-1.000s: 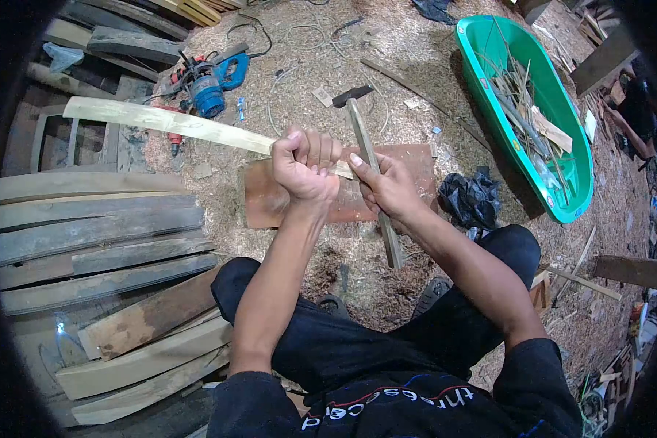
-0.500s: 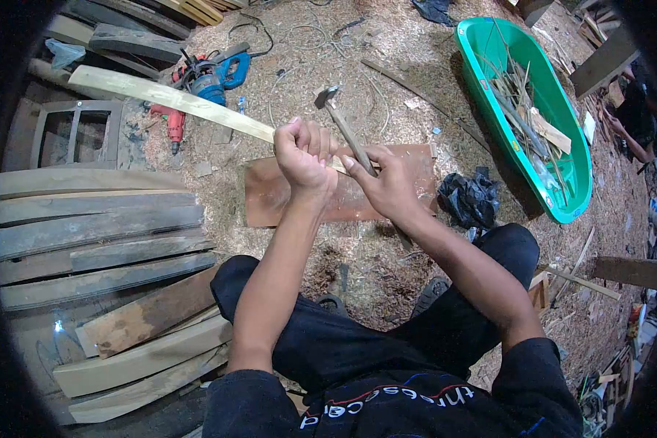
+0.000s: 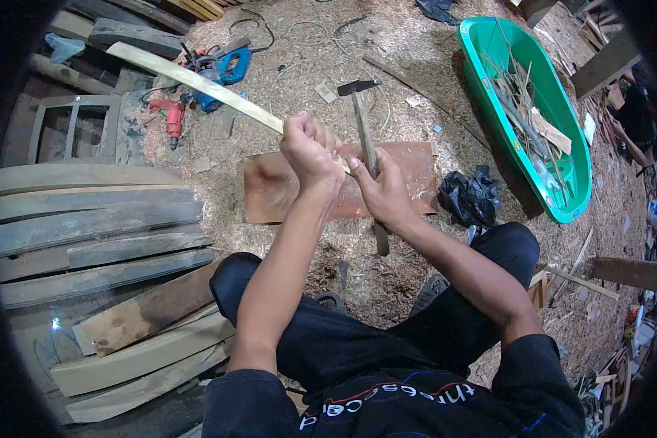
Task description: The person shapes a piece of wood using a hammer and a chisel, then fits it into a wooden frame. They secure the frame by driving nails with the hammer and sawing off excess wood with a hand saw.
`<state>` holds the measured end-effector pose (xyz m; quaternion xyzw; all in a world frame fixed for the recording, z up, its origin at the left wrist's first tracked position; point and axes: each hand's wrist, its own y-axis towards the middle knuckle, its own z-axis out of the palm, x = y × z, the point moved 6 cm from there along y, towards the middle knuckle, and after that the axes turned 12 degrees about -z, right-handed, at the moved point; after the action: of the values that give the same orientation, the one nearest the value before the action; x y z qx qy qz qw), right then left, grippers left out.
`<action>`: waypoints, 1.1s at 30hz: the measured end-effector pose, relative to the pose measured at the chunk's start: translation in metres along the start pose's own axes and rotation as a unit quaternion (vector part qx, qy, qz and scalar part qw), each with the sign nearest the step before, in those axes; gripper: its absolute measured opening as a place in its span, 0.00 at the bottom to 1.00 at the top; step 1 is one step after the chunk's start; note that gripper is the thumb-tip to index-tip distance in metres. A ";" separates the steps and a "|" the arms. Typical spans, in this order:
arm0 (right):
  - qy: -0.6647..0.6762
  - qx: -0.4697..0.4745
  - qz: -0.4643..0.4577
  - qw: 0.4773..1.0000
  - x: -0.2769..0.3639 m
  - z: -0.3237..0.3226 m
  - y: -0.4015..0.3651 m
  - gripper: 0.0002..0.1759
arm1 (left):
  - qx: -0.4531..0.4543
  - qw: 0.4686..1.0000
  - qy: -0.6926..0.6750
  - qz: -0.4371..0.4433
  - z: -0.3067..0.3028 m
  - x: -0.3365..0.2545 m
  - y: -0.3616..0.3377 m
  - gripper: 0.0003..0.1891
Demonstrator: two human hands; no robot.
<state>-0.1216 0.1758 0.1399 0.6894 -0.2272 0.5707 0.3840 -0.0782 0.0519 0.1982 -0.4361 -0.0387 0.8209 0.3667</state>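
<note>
My left hand point(image 3: 310, 155) is shut in a tight fist around one end of a long pale wooden slat point(image 3: 197, 84). The slat runs up and away to the left of that hand, tilted, with its far end above the power tools. My right hand point(image 3: 383, 191) sits just beside the left, almost touching it, with its fingers wrapped around the handle of a hammer point(image 3: 363, 124). The hammer stands nearly upright. Its dark head is out beyond my right hand and the handle's tail sticks out below my wrist. The handle crosses the near end of the slat just right of my left fist.

Under both hands a reddish board point(image 3: 270, 191) lies flat on the sawdust. Well out to the right of my right hand sits a green tub point(image 3: 493, 40) holding thin sticks, and a black bag point(image 3: 471, 197) lies nearer. Beyond my left hand lie a blue power tool point(image 3: 223, 67) and a red drill point(image 3: 169, 115). To its left are stacked grey planks point(image 3: 95, 226).
</note>
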 end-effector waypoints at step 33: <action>-0.262 0.060 -0.197 0.943 -0.030 -0.037 0.031 0.08 | -0.216 0.911 0.311 0.161 -0.132 -0.003 0.063 0.31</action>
<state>-0.1750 0.1819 0.1215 0.8673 -0.1446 0.2952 0.3740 -0.0150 -0.0300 0.0946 -0.7383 -0.0285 0.6632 0.1197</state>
